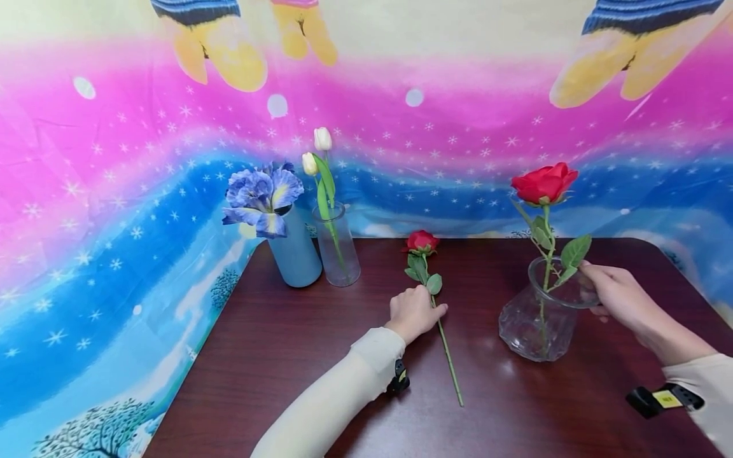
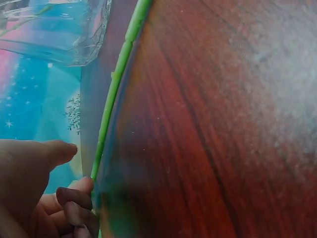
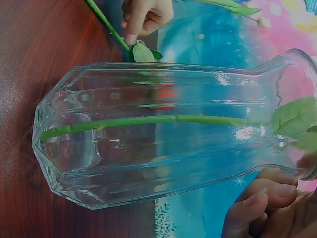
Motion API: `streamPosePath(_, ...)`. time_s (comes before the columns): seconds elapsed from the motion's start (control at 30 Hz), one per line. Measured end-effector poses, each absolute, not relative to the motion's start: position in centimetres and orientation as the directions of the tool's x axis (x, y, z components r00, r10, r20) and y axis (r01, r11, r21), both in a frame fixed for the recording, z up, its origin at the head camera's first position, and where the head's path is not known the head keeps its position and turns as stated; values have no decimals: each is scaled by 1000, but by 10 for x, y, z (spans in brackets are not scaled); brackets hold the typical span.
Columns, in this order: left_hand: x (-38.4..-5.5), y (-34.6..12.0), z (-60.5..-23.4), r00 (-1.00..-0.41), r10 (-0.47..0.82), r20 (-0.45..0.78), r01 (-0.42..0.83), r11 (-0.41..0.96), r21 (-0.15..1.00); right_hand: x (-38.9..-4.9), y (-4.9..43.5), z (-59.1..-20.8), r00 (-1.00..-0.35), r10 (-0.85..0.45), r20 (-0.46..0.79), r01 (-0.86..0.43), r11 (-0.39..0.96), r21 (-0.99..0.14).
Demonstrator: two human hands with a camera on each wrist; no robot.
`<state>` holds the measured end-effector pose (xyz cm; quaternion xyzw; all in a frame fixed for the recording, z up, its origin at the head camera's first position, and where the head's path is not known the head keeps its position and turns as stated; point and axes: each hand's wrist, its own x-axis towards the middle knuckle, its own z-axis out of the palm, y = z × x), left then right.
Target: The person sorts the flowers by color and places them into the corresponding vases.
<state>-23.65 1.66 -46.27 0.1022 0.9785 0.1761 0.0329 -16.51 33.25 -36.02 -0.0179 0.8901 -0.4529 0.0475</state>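
Note:
A red rose (image 1: 422, 240) with a long green stem (image 1: 449, 356) lies aslant at the table's middle. My left hand (image 1: 413, 313) is at its stem just below the leaves, the fingers curled at the stem in the left wrist view (image 2: 72, 208). To the right, my right hand (image 1: 621, 299) grips the rim of a clear faceted glass vase (image 1: 518, 327), thumb at the lip and fingers curled underneath. A second red rose (image 1: 545, 183) stands in that vase, its green stem (image 3: 143, 120) running down inside to near the base.
At the table's back left, a blue vase (image 1: 294, 251) holds a blue-purple iris (image 1: 260, 197). Beside it, a clear cylindrical vase (image 1: 346, 267) holds two white tulips (image 1: 322, 138). A patterned cloth (image 1: 446, 140) hangs behind the dark wooden table (image 1: 275, 356).

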Motion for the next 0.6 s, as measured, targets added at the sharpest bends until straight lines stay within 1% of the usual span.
streamPosePath(0.17,-236,20,-466,-978,200,-58,174,937,304,-165,332,-360,-995,-74,-71,14,591,-807)
streamPosePath(0.6,-233,23,-470,-977,199,-77,167,938,304,-165,332,-360,-994,-79,-72,11,592,-806)
